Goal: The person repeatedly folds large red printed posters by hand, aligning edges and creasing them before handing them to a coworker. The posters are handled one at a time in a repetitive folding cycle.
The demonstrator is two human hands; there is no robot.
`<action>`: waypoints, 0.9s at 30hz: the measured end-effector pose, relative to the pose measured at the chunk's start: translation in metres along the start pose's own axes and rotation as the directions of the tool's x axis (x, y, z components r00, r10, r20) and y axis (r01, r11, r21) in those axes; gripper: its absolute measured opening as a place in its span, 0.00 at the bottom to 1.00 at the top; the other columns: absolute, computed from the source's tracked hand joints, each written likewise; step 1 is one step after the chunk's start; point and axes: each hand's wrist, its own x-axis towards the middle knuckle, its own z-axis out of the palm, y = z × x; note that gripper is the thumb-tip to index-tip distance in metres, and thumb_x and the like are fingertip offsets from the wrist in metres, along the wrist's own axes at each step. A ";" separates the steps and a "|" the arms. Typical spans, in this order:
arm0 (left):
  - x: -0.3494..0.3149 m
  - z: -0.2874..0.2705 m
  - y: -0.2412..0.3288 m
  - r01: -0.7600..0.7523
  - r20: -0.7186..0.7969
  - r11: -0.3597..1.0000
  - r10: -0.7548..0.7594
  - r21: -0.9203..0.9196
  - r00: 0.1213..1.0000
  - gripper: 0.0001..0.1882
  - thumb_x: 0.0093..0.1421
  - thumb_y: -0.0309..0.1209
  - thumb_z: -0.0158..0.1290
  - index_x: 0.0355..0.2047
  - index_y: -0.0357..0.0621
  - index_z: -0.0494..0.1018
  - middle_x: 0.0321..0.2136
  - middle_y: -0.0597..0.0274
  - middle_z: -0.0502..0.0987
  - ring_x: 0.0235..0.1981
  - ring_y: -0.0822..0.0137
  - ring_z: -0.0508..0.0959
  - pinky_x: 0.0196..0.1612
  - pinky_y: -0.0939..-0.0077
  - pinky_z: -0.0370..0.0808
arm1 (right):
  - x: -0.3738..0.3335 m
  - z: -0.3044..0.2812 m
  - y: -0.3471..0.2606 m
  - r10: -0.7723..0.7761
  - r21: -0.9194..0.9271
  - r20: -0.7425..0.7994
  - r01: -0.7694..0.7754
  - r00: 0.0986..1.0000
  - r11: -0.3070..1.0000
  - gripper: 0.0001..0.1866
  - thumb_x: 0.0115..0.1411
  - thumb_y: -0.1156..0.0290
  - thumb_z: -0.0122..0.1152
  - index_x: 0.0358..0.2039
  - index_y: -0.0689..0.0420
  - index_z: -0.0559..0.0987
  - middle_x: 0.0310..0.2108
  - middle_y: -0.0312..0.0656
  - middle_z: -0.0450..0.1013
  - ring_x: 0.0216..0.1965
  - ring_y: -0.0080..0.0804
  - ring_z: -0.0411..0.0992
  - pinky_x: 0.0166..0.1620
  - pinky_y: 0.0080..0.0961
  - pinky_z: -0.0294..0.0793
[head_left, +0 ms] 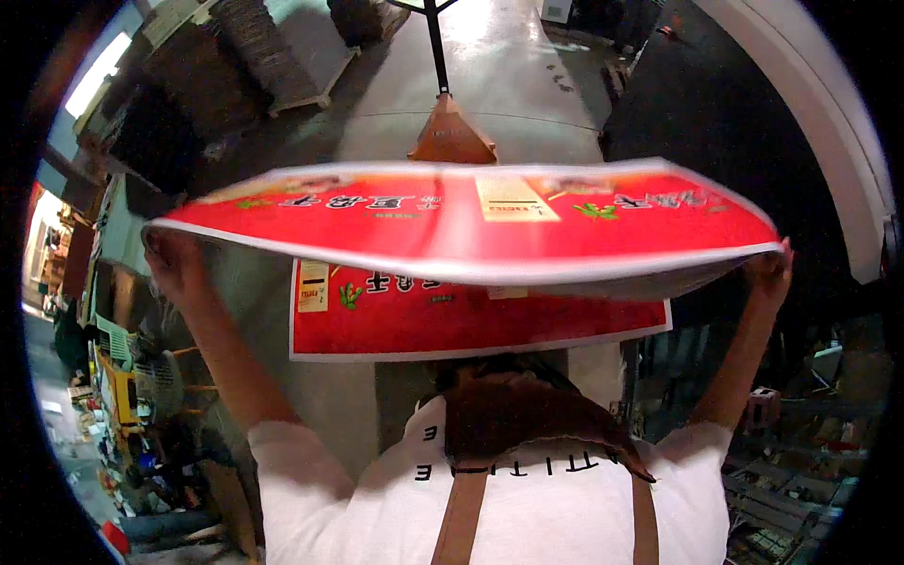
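Holding a big red printed sheet (471,226) up at chest height above another red sheet (471,320), the left hand (169,259) and right hand (772,268) pinch its opposite ends, and it sags, looking light, floppy and easily creased.

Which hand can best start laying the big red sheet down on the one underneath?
Probably the right hand: it pinches a corner of the big red sheet, slightly nearer the lower sheet. The left hand holds farther out.
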 end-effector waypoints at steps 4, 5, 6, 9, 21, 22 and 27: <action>-0.084 0.097 -0.035 0.111 -0.299 0.938 -0.008 0.328 0.954 0.14 0.53 0.31 0.52 0.41 0.43 0.69 0.44 0.58 0.72 0.46 0.62 0.70 0.54 0.58 0.62 | -0.121 -0.050 0.045 0.163 0.062 -0.281 -0.152 0.946 0.987 0.17 0.59 0.57 0.46 0.35 0.59 0.75 0.37 0.45 0.73 0.40 0.38 0.71 0.46 0.44 0.70; -0.089 0.095 -0.030 0.126 -0.280 0.934 -0.029 0.334 0.960 0.14 0.54 0.33 0.51 0.41 0.44 0.69 0.44 0.59 0.72 0.46 0.62 0.70 0.54 0.59 0.62 | -0.133 -0.055 0.048 0.138 0.003 -0.211 -0.141 0.968 0.990 0.17 0.59 0.57 0.45 0.35 0.58 0.75 0.37 0.44 0.73 0.40 0.37 0.71 0.45 0.43 0.70; -0.097 0.080 -0.028 0.137 -0.261 0.937 -0.051 0.322 0.964 0.13 0.55 0.34 0.50 0.41 0.44 0.69 0.44 0.60 0.72 0.46 0.62 0.70 0.54 0.59 0.62 | -0.140 -0.049 0.047 0.044 -0.092 -0.374 -0.084 0.926 0.992 0.18 0.59 0.57 0.45 0.36 0.59 0.75 0.37 0.44 0.73 0.40 0.37 0.71 0.45 0.41 0.70; -0.111 0.093 -0.059 0.315 -0.483 0.781 -0.019 0.539 0.875 0.16 0.59 0.43 0.46 0.38 0.45 0.72 0.40 0.62 0.74 0.43 0.65 0.71 0.51 0.61 0.63 | -0.158 0.004 0.070 0.101 -0.008 -0.420 -0.115 0.902 0.993 0.19 0.59 0.57 0.45 0.36 0.60 0.75 0.33 0.42 0.75 0.35 0.34 0.73 0.45 0.37 0.71; 0.019 0.218 -0.196 0.650 -0.437 0.599 -0.482 0.468 0.759 0.19 0.52 0.36 0.55 0.41 0.38 0.69 0.33 0.53 0.74 0.33 0.61 0.76 0.38 0.69 0.75 | -0.128 0.178 0.032 -0.116 -0.576 -0.436 -0.177 0.892 0.798 0.20 0.50 0.61 0.58 0.41 0.59 0.71 0.37 0.42 0.71 0.35 0.31 0.70 0.36 0.23 0.72; 0.030 0.259 -0.181 0.527 -0.312 0.632 -0.427 0.568 0.849 0.16 0.54 0.34 0.52 0.40 0.39 0.69 0.33 0.53 0.74 0.35 0.61 0.75 0.41 0.66 0.74 | -0.135 0.191 0.017 -0.171 -0.778 -0.221 -0.068 0.960 0.625 0.21 0.51 0.60 0.58 0.42 0.59 0.71 0.38 0.43 0.70 0.38 0.32 0.70 0.39 0.25 0.71; 0.017 0.326 -0.139 0.283 -0.222 0.431 -0.186 0.857 0.957 0.16 0.55 0.35 0.48 0.41 0.38 0.68 0.37 0.53 0.74 0.38 0.62 0.75 0.41 0.66 0.73 | -0.271 0.219 -0.072 -0.433 -0.834 -0.313 -0.026 0.845 0.552 0.35 0.44 0.59 0.61 0.50 0.65 0.64 0.42 0.46 0.69 0.44 0.38 0.69 0.46 0.32 0.69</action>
